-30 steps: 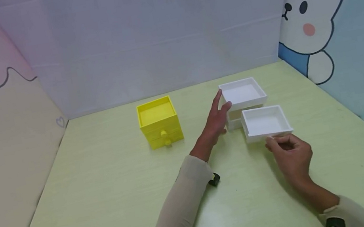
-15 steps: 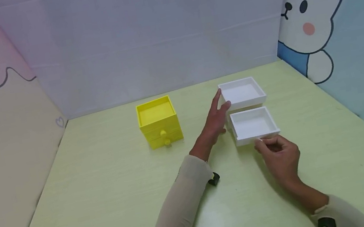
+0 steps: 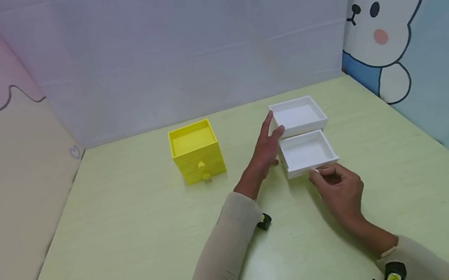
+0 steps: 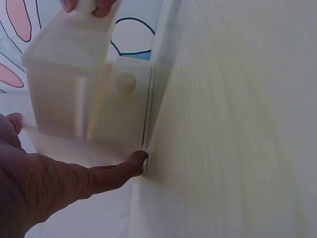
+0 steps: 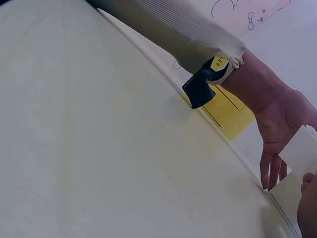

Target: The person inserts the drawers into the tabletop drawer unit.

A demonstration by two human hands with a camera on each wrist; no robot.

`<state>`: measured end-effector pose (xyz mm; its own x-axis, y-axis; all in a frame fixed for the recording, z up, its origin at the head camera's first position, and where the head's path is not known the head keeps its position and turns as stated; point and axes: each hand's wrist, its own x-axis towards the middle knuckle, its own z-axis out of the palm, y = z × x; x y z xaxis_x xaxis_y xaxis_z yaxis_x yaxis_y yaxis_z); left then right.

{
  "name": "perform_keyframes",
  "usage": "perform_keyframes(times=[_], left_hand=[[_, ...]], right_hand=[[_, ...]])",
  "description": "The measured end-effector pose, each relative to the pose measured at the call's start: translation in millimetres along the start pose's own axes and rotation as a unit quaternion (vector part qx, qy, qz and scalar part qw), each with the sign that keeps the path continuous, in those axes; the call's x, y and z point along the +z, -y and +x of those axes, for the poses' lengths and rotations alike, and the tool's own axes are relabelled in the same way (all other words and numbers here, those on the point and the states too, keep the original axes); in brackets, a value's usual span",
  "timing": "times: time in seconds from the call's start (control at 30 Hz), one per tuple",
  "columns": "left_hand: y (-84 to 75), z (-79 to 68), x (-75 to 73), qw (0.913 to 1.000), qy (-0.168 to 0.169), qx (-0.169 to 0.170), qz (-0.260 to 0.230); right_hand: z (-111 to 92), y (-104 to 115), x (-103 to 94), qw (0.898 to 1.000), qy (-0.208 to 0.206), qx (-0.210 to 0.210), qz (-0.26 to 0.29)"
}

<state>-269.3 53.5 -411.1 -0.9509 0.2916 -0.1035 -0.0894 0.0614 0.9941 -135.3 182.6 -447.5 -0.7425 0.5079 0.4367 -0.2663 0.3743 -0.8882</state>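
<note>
A small white drawer cabinet (image 3: 297, 115) stands at the right of the table. Against its left side rests my left hand (image 3: 265, 148), fingers spread and fairly straight, thumb near the front top edge. My right hand (image 3: 341, 192) pinches the small knob of a white drawer (image 3: 307, 151), which juts out of the cabinet's upper front. In the left wrist view, a lower drawer (image 4: 111, 111) with a round knob (image 4: 126, 82) sits flush below the drawer in my grip. The right wrist view catches only the edge of my right hand (image 5: 309, 208).
A yellow drawer cabinet (image 3: 196, 149) with small front knobs stands to the left of my left hand. The light wooden table (image 3: 133, 234) meets a pale back sheet (image 3: 190, 41) behind and printed side walls with cartoon figures.
My right hand has moved the white drawer leftward into line with the cabinet, then a little way back towards it. The left hand has stayed against the cabinet's side.
</note>
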Motion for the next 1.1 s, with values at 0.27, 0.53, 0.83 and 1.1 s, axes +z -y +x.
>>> perform_keyframes(times=[0.27, 0.53, 0.83, 1.1], left_hand=[[-0.5, -0.1, 0.6, 1.0, -0.004, 0.003, 0.004], [0.7, -0.7, 0.1, 1.0, 0.002, 0.005, 0.008], [0.7, -1.7, -0.1, 0.9999, 0.006, 0.007, 0.007], [1.3, -0.8, 0.5, 1.0, 0.003, 0.005, 0.008]], right_hand=[[2, 2, -0.5, 1.0, 0.002, 0.02, -0.007], [3, -2, -0.6, 0.999, -0.002, 0.031, -0.008], [6, -4, -1.1, 0.999, 0.01, 0.05, 0.015], [4, 23, -4.5, 0.998, 0.034, 0.053, 0.015]])
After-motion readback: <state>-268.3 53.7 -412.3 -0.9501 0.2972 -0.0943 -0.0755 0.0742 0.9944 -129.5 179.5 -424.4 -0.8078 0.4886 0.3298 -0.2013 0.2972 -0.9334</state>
